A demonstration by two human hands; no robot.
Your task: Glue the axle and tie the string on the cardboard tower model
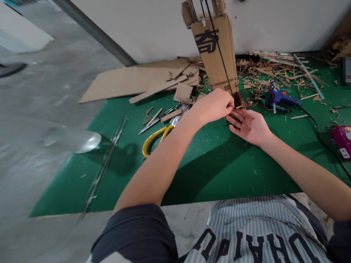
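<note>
A tall upright cardboard piece (218, 54) with black printed characters stands on the green mat (219, 164), a black cord running down its face. My left hand (212, 106) is closed in a pinch at its lower right corner, fingertips on a thin strip of cardboard there. My right hand (248, 124) lies palm up just below and right of that corner, fingers spread and open, its fingertips touching the base of the cardboard piece.
Yellow-handled scissors (157, 137) and a utility knife (155, 122) lie left of my left arm. A blue glue gun (278, 98) with black cable rests at right among cardboard scraps (276, 71). Flat cardboard sheets (131, 82) lie at back left, a metal ruler (105, 166) at left, a pink power strip (342, 140) at far right.
</note>
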